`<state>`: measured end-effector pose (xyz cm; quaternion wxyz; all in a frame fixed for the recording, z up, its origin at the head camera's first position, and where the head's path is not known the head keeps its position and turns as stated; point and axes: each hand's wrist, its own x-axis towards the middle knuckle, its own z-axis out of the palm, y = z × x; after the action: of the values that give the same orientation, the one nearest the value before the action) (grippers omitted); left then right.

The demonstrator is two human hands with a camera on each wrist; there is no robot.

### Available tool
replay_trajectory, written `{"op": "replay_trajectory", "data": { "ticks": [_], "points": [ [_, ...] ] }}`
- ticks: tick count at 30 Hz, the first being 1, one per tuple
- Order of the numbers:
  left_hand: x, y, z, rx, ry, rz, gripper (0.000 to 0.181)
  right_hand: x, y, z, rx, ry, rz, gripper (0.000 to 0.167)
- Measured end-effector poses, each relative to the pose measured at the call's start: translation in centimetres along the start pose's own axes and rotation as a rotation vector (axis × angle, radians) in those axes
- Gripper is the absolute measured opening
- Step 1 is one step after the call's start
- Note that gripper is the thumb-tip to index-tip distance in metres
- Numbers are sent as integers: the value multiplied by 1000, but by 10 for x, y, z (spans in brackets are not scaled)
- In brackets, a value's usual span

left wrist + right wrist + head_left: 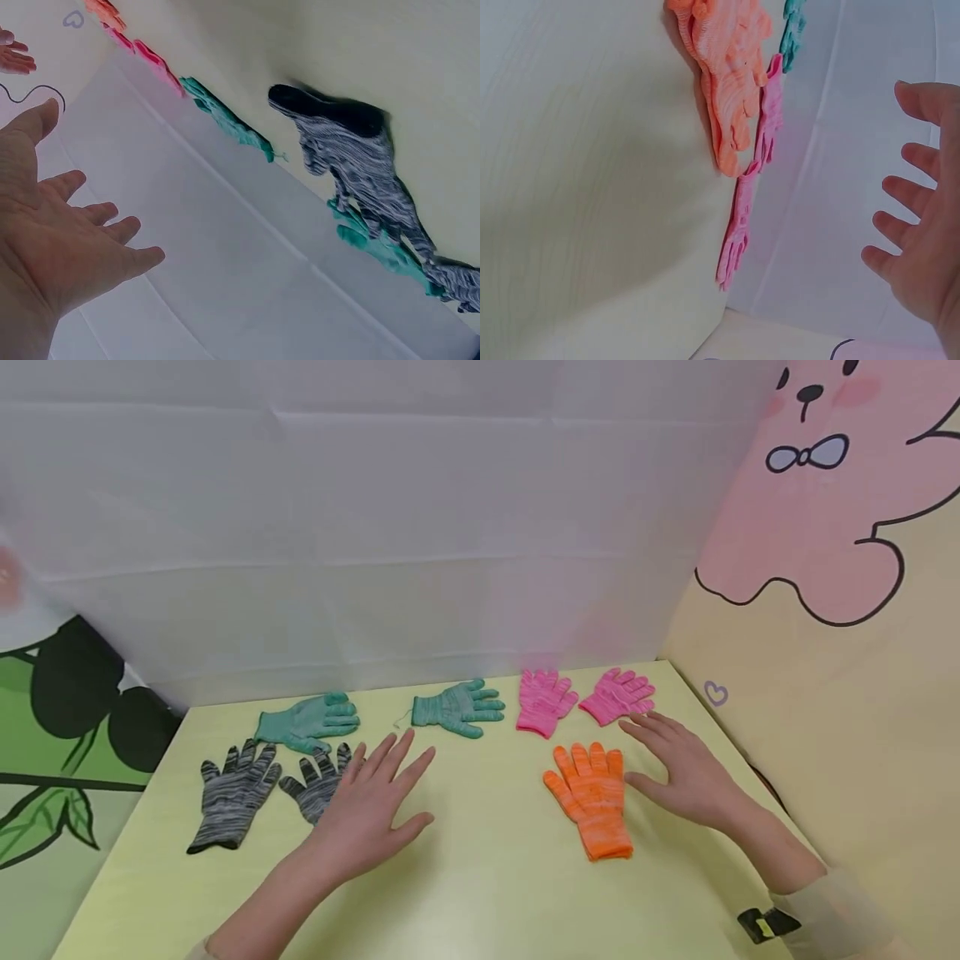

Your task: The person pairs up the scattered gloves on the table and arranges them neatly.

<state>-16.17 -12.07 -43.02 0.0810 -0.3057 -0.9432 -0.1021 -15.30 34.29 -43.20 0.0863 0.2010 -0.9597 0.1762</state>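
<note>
Can see an orange glove point(592, 802) lying flat on the bench point(480, 893), with its fingers pointing away from the person. Can see the right hand point(686, 768) just to the right of the orange glove, spread wide and holding nothing. Can see also the left hand point(367, 818) well to the left of the orange glove, likewise wide and without any object, in the head view hiding part of a grey-black glove point(315, 793). Can find another grey-black glove point(234, 797) farther left of the orange glove, two pink gloves point(546, 697) behind it, and two green gloves point(457, 706) behind and to the left.
</note>
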Motion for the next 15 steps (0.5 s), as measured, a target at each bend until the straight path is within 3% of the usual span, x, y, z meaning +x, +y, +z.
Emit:
{"op": "replay_trajectory", "data": {
  "ticks": [9, 15],
  "points": [
    [-44, -32, -18, 4, -35, -182, 86, -4, -11, -5, 15, 85, -15, 74],
    [-65, -46, -16, -35, -48, -306, 88, -5, -18, -2, 22, 90, -24, 74]
  ]
}}
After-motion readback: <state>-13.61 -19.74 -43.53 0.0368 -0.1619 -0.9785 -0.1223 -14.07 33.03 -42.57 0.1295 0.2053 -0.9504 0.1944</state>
